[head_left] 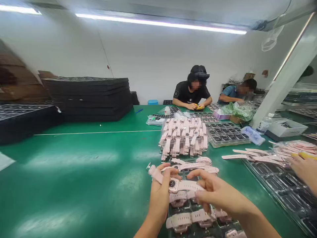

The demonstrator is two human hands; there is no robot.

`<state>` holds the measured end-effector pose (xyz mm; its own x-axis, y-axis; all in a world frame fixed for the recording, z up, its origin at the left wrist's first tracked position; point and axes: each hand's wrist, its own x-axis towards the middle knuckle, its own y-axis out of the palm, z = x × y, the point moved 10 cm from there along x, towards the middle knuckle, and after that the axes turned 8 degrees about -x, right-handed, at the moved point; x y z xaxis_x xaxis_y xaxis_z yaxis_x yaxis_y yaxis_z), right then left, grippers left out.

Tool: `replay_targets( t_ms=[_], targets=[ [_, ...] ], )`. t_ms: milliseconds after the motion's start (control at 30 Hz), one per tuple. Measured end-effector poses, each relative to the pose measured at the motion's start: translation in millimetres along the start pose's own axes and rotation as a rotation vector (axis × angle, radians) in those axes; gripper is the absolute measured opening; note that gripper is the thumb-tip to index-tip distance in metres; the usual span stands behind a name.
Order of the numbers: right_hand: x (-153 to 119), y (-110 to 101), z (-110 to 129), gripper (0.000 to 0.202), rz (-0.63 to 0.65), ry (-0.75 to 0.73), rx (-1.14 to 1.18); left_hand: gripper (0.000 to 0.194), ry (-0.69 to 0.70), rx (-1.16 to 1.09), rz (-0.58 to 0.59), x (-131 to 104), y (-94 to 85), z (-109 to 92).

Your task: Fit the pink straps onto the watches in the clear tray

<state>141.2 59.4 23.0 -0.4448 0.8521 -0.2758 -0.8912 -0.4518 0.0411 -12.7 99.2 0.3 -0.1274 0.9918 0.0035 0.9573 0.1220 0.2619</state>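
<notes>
A smartwatch (173, 184) with a pale pink strap is held face down, its dark round back sensor upward. My left hand (160, 191) is closed around its left strap and the edge of its case. At the other strap's free end, the thumb and curled fingers of my right hand (215, 191) close on the band, while the index finger stands apart. Below both hands lies a clear plastic tray (190, 209) with dark compartments. Several pink-strapped watches (179, 219) sit in it, partly hidden by my hands and arms.
Beyond my hands is a heap of pink-strapped watches (184, 137). A tray of dark watch faces (226, 132) stands right of it. Black trays (86, 99) are stacked at left. At right, another person's hand (303, 168) reaches over a tray (279, 188). Two people sit opposite.
</notes>
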Motion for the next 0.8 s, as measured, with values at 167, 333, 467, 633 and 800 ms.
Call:
replay_targets(
  t_ms=[167,333,467,633,800],
  targets=[
    [-1,-18,2,0.047,-0.086,-0.226,0.131,0.024,0.194,0.342,0.182,-5,17.5,-4],
    [-14,-23,14,0.040,-0.391,-0.447,-0.390,0.042,0.899,0.808,0.449,-53,55.8,-26],
    [-15,-17,7,0.036,-0.383,-0.437,-0.401,0.038,1.006,0.870,0.489,-66,67.2,-33],
    [-10,-11,4,0.021,-0.293,-0.382,-0.340,0.041,0.818,0.688,0.633,-66,73.9,-33],
    [-8,-13,-5,0.018,-0.292,-0.318,-0.161,0.035,0.659,0.493,0.639,-60,67.1,-34]
  ],
)
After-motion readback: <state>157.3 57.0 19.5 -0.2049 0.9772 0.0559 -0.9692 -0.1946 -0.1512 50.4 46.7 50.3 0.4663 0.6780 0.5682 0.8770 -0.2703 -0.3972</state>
